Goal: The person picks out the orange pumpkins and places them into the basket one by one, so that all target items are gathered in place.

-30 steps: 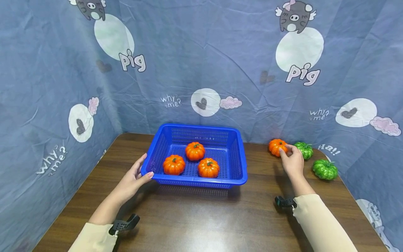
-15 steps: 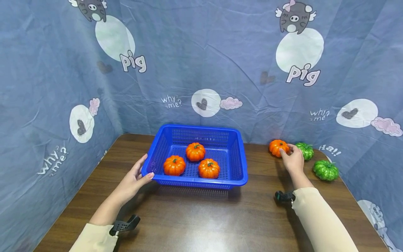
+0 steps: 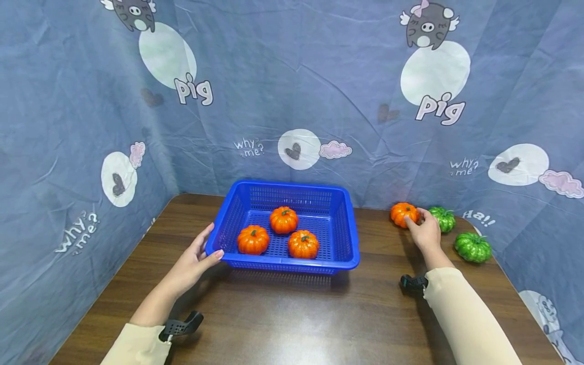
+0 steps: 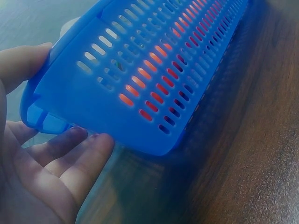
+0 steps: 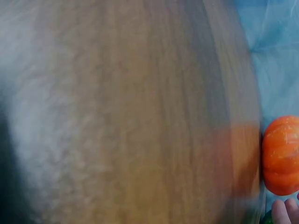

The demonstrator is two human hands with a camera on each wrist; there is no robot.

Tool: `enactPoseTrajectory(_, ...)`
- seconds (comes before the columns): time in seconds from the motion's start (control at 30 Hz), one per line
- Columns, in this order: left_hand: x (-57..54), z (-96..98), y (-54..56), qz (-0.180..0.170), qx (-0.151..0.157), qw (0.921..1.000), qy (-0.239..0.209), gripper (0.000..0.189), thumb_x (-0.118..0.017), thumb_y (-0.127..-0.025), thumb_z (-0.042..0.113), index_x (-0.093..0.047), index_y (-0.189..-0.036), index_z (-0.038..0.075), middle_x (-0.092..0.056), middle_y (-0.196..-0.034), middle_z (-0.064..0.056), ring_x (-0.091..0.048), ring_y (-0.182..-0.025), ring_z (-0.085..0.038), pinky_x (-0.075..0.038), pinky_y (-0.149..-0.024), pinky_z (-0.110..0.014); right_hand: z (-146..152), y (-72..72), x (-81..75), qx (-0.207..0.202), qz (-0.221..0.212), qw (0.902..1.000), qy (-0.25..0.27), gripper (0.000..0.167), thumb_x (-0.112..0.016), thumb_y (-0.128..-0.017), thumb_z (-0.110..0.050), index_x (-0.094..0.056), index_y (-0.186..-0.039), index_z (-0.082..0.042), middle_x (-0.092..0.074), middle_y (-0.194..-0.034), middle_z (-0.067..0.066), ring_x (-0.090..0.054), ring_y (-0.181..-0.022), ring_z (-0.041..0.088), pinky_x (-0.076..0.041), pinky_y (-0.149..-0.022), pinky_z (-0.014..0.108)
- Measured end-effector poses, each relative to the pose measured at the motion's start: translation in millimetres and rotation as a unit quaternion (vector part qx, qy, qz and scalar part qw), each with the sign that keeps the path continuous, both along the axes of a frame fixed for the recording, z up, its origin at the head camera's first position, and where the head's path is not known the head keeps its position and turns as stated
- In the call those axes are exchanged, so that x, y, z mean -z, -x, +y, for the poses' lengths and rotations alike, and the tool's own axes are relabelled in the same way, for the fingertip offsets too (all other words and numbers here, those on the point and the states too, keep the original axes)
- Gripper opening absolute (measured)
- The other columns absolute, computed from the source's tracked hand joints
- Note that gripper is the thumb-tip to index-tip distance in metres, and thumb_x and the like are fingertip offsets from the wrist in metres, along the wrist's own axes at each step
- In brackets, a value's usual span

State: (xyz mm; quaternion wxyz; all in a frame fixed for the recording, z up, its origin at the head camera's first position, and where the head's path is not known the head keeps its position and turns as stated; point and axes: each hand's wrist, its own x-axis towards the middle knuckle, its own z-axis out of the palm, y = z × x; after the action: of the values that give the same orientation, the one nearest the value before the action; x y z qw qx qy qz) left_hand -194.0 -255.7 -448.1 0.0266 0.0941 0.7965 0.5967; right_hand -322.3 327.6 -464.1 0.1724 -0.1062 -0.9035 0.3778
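At the near left corner of a blue plastic basket (image 3: 292,262), my left hand (image 3: 193,263) grips the rim. Its thumb lies on the rim, and the fingers curl along the outer wall, as the left wrist view shows. Three orange toy pumpkins (image 3: 253,240) lie inside. Far to the right, my right hand (image 3: 426,235) holds another orange pumpkin (image 3: 403,214) by its right side, thumb in front and fingers behind. The right wrist view catches that pumpkin at its right edge, with fingertips (image 5: 280,212) close beside it.
Behind and right of my right hand sit two green pumpkins, one at the back (image 3: 443,219) and one nearer (image 3: 473,247). The brown wooden table (image 3: 292,314) ends against a blue printed cloth (image 3: 356,101) at the back and sides.
The right forearm has shifted slightly forward while its hand stays at the orange pumpkin. My left hand and the basket have not moved noticeably.
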Motion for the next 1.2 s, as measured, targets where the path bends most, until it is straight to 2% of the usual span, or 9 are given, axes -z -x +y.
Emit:
enactPoseTrajectory(0.23,0.1,0.3,0.1,-0.002,-0.002,1.0000,0.003,0.081,-0.061,-0.101,0.018,-0.007,-0.161,0.010,-0.028,-0.155,-0.033,-0.045,-0.133,-0.049,-0.050,-0.099,-0.035,0.2,2.6,-3.0,-0.015,-0.024,0.9994,-0.017,0.058,-0.063,-0.097,-0.025,-0.045,-0.142,0.009,-0.049,-0.134,0.035,-0.044,-0.125,0.048,-0.035,-0.107,0.055)
enactPoseTrajectory(0.37,0.5,0.0,0.0,0.000,-0.002,1.0000,0.002,0.081,-0.061,-0.101,0.018,-0.007,-0.161,0.010,-0.029,-0.154,-0.033,-0.045,-0.133,-0.049,-0.050,-0.099,-0.034,0.4,4.1,-3.4,-0.021,-0.035,0.9990,-0.017,0.059,-0.063,-0.097,-0.024,-0.044,-0.143,0.008,-0.049,-0.135,0.036,-0.045,-0.126,0.048,-0.036,-0.108,0.055)
enactPoseTrajectory(0.63,1.2,-1.1,0.5,0.002,-0.001,1.0000,-0.001,0.082,-0.062,-0.101,0.019,-0.008,-0.161,0.010,-0.032,-0.153,-0.033,-0.046,-0.132,-0.048,-0.050,-0.099,-0.031,1.9,6.6,-0.8,-0.025,-0.033,0.9991,-0.012,0.057,-0.065,-0.097,-0.020,-0.045,-0.142,0.008,-0.050,-0.136,0.034,-0.051,-0.122,0.048,-0.041,-0.105,0.054)
enactPoseTrajectory(0.97,1.4,-1.7,1.2,0.006,0.003,1.0000,-0.001,0.081,-0.061,-0.101,0.018,-0.008,-0.161,0.008,-0.033,-0.151,-0.034,-0.047,-0.131,-0.049,-0.050,-0.097,-0.028,0.0,10.5,-1.8,-0.022,-0.031,0.9992,-0.009,0.060,-0.067,-0.096,-0.019,-0.043,-0.143,0.008,-0.049,-0.139,0.033,-0.045,-0.129,0.047,-0.035,-0.110,0.053)
enactPoseTrajectory(1.2,0.6,-1.6,1.1,0.005,-0.002,1.0000,0.007,0.081,-0.061,-0.101,0.018,-0.009,-0.161,0.010,-0.036,-0.150,-0.033,-0.049,-0.130,-0.047,-0.051,-0.097,-0.027,1.3,10.7,0.6,-0.026,-0.032,0.9992,0.001,0.059,-0.068,-0.096,-0.017,-0.043,-0.143,0.008,-0.049,-0.140,0.033,-0.047,-0.128,0.046,-0.036,-0.109,0.053)
